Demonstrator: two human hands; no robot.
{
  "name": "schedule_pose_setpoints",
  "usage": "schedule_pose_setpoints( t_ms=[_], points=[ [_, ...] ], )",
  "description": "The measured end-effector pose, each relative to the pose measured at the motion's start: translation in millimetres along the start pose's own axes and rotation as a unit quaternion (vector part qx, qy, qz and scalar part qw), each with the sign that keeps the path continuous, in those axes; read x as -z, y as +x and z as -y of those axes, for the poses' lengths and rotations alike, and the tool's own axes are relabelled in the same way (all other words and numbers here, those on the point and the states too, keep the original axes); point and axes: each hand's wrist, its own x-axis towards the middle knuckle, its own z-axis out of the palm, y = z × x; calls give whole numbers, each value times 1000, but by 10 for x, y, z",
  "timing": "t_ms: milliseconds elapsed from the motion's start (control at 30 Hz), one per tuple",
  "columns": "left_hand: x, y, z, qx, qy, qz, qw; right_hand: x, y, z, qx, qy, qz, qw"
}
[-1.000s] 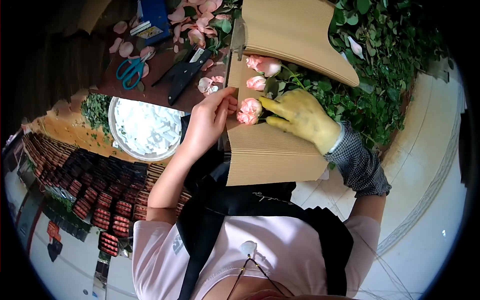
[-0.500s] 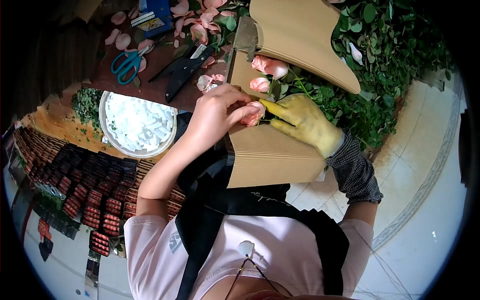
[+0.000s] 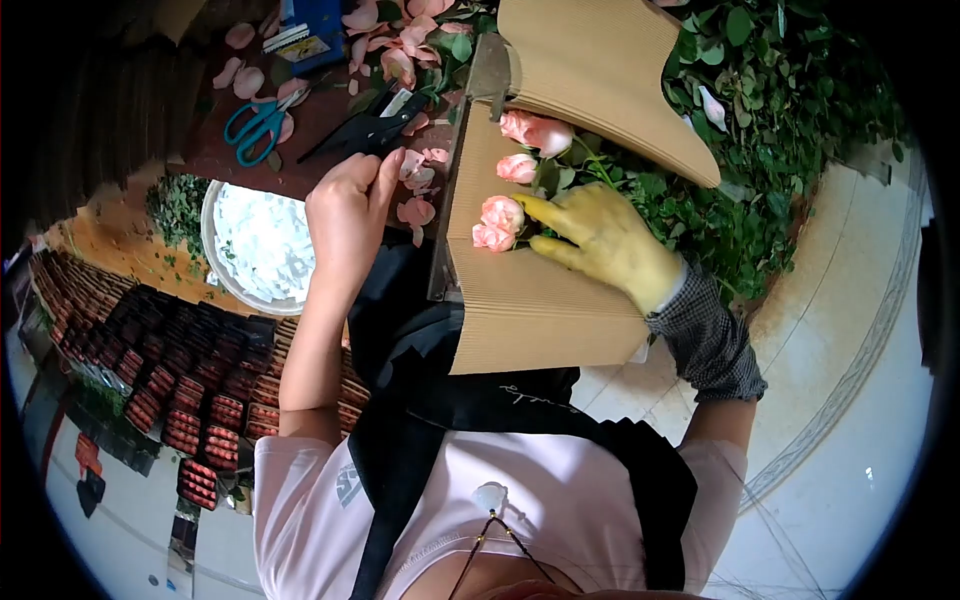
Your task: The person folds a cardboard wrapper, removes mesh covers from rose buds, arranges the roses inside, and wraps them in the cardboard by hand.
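My bare left hand (image 3: 347,205) is raised left of the cardboard, fingers curled and thumb up; whatever it may hold is hidden. My right hand (image 3: 605,240), in a yellow glove, lies over the corrugated cardboard (image 3: 560,310) with two fingers spread. Its fingertips are beside the lowest pink rose (image 3: 498,224), one touching its base. Above that rose lie a small pink rose (image 3: 517,168) and a larger pink rose (image 3: 538,133), heads pointing left. A cardboard flap (image 3: 595,70) partly covers the stems. Pink petals (image 3: 416,212) are at the board's left.
Teal scissors (image 3: 257,130), a black stapler-like tool (image 3: 365,130), a blue box (image 3: 310,35) and scattered petals lie on the brown table (image 3: 220,150). A basin (image 3: 262,245) of white pieces stands lower left. Leafy stems (image 3: 740,170) fill the right side; trays (image 3: 200,420) sit far left.
My left hand has moved from the lowest rose up and left. That rose's head is uncovered, and a petal shows beside the hand. My gloved right hand has barely moved.
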Motion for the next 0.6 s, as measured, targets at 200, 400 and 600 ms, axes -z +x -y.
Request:
schedule_pose_setpoints(
  t_ms=[200, 400, 600],
  points=[
    [-29, -14, -191, -103, -135, 27, 985, -39, 194, 92, -27, -61, -36, 997],
    [-135, 101, -488, -372, -50, 188, 908, -103, 86, -22, 5, -6, -84, 996],
    [-226, 57, -454, -408, -17, 190, 893, 106, 10, 215, -185, -155, -131, 962]
  ],
)
